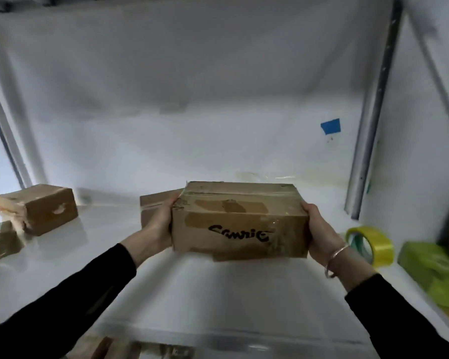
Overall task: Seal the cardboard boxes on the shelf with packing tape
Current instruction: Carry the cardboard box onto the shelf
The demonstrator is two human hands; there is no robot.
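**Held item.** A brown cardboard box with black handwritten lettering [240, 221] sits at the centre of the frame, above the white shelf surface [192, 286]. Strips of clear and brown tape cross its top and front faces. Whether its underside touches the shelf cannot be told.

**Grip.** The left hand [161, 220] clasps the left end of the box, thumb lying at the top edge. The right hand [319, 229] clasps the right end in the same manner, palm against the side wall. The fingers of both hands are hidden behind the box. Both arms wear black sleeves, and a thin metal bracelet [335, 260] circles the right wrist.

**Other boxes.**
- A second plain cardboard box [152, 203] stands just behind the left hand, partly hidden by it.
- A worn cardboard box with torn patches [40, 208] stands at the left of the frame.
- A smaller taped cardboard box [0, 243] lies at the far left edge, near the worn one.

**Tape.** A roll of yellow packing tape [373, 246] stands on edge at the right, just beside the right wrist.

**Surroundings.** Blurred green packaging [430, 268] lies at the right edge. A grey metal upright [371, 125] rises at the upper right, and a blue tape patch [331, 125] sticks to the white back wall beside it.
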